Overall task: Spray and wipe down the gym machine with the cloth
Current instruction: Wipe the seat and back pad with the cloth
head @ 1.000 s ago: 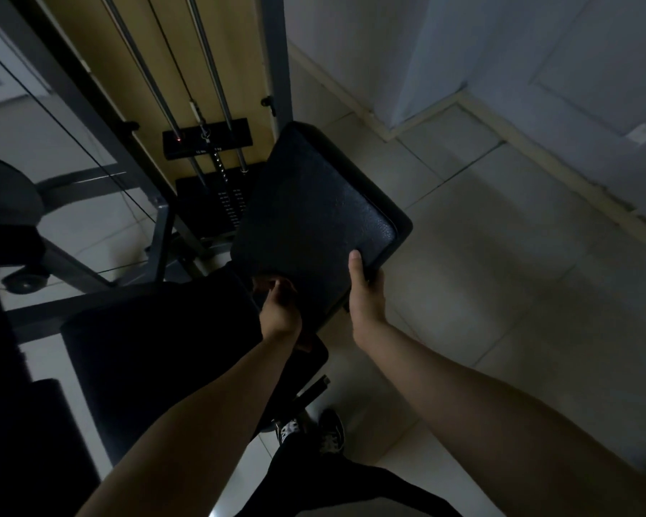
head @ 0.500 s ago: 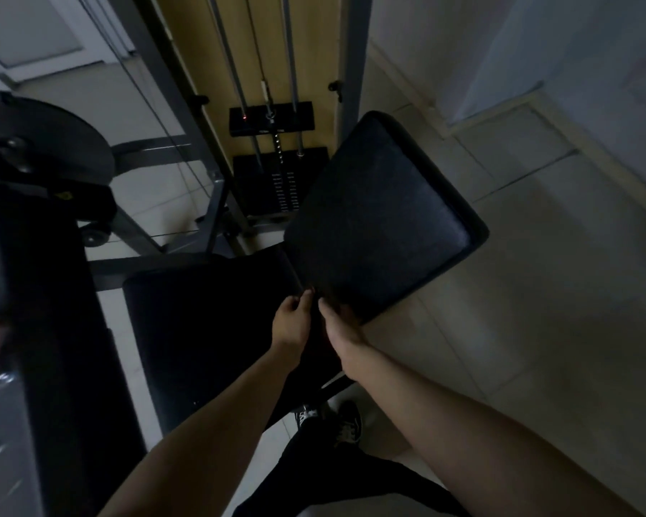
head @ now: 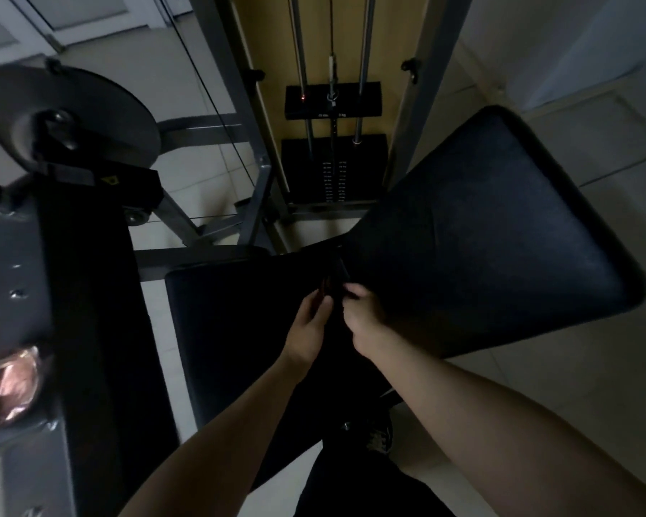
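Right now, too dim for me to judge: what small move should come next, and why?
Probably slide the right hand out across the black textured back pad: it and the left hand crowd the seam by the black seat pad, with that broad face just beyond.

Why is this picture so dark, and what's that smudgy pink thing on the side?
Head view: the room is dim, so the seat pad and back pad look almost black, and whatever the left hand and right hand touch between them is lost in shadow; the pink shape at the left edge is too blurred to identify; the wide lens makes the frame posts lean.
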### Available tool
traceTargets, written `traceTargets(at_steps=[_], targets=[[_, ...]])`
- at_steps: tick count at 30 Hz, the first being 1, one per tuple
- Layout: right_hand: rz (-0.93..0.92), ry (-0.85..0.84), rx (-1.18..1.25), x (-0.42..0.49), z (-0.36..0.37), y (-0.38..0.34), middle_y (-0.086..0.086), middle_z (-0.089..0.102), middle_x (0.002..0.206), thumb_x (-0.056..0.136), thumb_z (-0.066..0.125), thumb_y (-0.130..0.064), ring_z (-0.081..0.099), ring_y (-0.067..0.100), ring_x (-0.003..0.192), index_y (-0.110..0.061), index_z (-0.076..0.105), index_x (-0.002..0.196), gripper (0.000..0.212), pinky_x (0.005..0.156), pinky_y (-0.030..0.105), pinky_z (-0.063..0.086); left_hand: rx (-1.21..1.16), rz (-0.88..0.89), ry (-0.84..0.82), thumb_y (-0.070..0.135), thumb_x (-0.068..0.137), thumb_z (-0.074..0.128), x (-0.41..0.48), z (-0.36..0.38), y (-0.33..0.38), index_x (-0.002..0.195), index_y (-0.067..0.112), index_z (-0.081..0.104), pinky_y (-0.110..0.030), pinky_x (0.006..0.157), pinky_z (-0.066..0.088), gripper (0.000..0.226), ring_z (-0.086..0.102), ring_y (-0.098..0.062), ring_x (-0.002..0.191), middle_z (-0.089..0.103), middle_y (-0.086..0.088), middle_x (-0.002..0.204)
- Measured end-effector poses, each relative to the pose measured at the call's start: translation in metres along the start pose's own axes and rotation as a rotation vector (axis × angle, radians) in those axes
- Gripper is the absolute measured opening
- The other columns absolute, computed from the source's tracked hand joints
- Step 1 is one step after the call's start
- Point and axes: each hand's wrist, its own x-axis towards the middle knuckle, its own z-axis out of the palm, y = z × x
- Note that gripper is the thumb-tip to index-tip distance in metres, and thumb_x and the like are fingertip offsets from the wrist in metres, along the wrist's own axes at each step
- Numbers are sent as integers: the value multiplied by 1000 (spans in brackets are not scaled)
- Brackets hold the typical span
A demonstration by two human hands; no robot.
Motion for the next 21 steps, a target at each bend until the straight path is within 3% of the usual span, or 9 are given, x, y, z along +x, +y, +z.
traceTargets(at_steps=[4, 7, 11, 15, 17, 19, 21], targets=[[-90, -71, -162, 26, 9, -3, -2, 59, 125, 103, 46, -8, 54, 13, 110, -23, 62, 125, 31, 92, 24, 44, 112, -13, 46, 35, 104, 53, 33, 3, -6, 130, 25, 59, -25, 84, 48, 29, 64, -12, 106, 68, -2, 124], [-161, -45, -195, 50, 10, 6, 7, 54, 134, 101, 46, 0, 54, 17, 116, -13, 57, 132, 35, 86, 13, 40, 235, 42, 218, 31, 104, 53, 76, 2, 0, 141, 16, 52, -24, 93, 40, 40, 56, -14, 117, 59, 2, 128], [-145, -106, -180, 67, 20, 40, -3, 56, 133, 105, 46, -27, 54, 15, 123, -24, 46, 145, 40, 110, 35, 41, 239, 211, 203, 28, 105, 53, 136, 3, 12, 145, 20, 49, -24, 99, 38, 41, 52, -17, 129, 55, -3, 142], [-109, -57, -360, 85, 20, 110, -8, 58, 135, 94, 37, -59, 57, 15, 123, -56, 47, 124, 32, 107, 48, 45, 224, 188, -9, 41, 102, 53, 183, 18, 16, 145, 27, 50, -35, 113, 40, 45, 49, -17, 135, 53, 1, 147], [-21, 0, -177, 71, 16, 129, -1, 65, 121, 102, 45, -42, 63, 18, 114, -40, 55, 120, 21, 101, 40, 49, 149, 149, -15, 37, 104, 53, 194, 26, 13, 136, 22, 58, -24, 99, 48, 36, 60, -15, 119, 65, 4, 125], [93, 29, 29, 61, 9, 148, 0, 68, 104, 107, 45, -24, 68, 10, 96, -20, 61, 117, 20, 86, 23, 52, 113, 143, 28, 34, 105, 52, 197, 31, 11, 130, 17, 64, -13, 82, 47, 33, 64, -14, 109, 68, 4, 113], [185, 20, 111, 53, 4, 161, -1, 69, 101, 106, 45, -26, 68, 4, 88, -16, 64, 114, 23, 82, 22, 50, 143, 170, 61, 39, 105, 50, 198, 32, 5, 129, 19, 65, -17, 85, 47, 35, 64, -13, 111, 68, 3, 118]])
